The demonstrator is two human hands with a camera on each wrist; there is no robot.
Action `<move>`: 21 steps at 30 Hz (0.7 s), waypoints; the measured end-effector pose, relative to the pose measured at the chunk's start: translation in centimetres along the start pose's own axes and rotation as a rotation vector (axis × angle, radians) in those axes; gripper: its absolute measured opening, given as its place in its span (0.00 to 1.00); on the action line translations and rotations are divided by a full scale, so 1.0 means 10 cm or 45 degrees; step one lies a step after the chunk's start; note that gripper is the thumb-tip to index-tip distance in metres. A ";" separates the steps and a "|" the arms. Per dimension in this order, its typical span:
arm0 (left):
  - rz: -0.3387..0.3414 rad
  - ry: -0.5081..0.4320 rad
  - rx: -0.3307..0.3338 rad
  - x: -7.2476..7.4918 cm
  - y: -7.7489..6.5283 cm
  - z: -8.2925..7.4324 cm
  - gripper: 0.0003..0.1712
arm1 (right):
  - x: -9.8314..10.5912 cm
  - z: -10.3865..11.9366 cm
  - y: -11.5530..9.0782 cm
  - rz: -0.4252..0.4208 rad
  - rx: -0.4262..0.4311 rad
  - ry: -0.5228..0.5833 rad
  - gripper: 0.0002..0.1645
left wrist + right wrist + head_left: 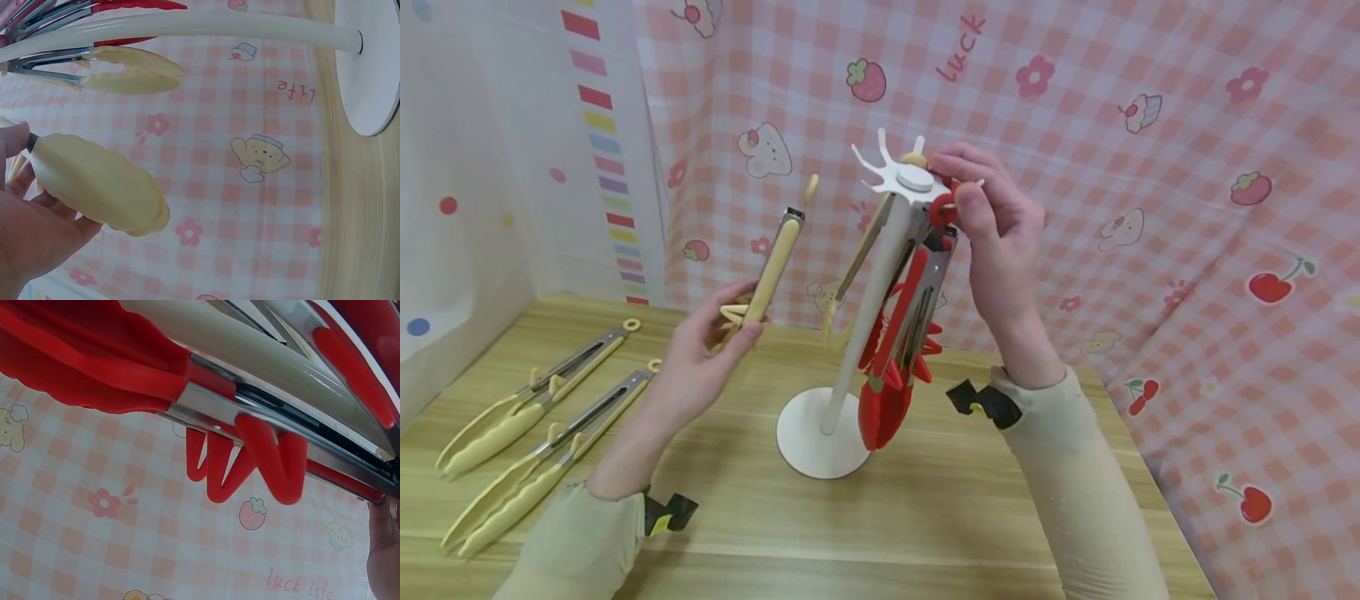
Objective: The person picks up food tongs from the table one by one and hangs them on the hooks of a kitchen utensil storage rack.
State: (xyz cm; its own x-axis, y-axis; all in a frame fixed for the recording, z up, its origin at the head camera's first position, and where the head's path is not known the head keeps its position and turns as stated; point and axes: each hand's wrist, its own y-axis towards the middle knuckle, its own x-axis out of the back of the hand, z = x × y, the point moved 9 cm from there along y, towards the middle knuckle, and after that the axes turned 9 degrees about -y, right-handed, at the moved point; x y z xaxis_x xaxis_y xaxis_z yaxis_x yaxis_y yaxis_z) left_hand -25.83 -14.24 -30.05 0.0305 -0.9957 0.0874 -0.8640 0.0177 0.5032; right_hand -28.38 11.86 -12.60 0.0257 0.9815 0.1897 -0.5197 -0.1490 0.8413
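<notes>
My left hand (703,350) grips a pair of cream-yellow tongs (772,271) near their head, with the hanging ring pointing up. In the left wrist view the scalloped cream head (103,184) extends past the fingers. My right hand (1007,225) is at the top of a white hanging rack (916,178), its thumb and fingers pinching around a hook. Red tongs (886,412) hang there, with a red ring beside the thumb; the exact grip is partly hidden. Another cream pair (134,72) hangs from the rack, left of the pole.
Two cream tongs, the rear pair (497,429) and the front pair (512,508), lie on the wooden table (880,542) at left. The rack's round white base (820,454) stands mid-table. A pink checked curtain (1150,208) rises behind and to the right.
</notes>
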 end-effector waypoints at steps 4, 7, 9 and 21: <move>0.018 -0.039 -0.010 -0.02 0.03 -0.03 0.28 | -0.01 0.00 0.00 0.003 0.008 -0.014 0.50; 0.038 -0.045 -0.011 -0.05 0.06 -0.05 0.28 | -0.01 0.00 0.00 0.003 0.018 -0.011 0.49; 0.057 -0.046 -0.006 -0.08 0.08 -0.07 0.28 | -0.01 0.01 0.00 0.003 0.023 -0.010 0.49; 0.121 -0.161 -0.036 -0.20 0.22 -0.19 0.27 | -0.01 0.01 -0.01 -0.006 0.041 -0.008 0.50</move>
State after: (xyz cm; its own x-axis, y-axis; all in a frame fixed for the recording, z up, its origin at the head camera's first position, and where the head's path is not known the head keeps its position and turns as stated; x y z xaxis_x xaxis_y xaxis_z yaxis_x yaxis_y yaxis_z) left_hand -26.86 -12.08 -27.43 -0.1158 -0.9929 0.0280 -0.8452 0.1133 0.5222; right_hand -28.29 11.80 -12.61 0.0336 0.9814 0.1888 -0.4918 -0.1482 0.8580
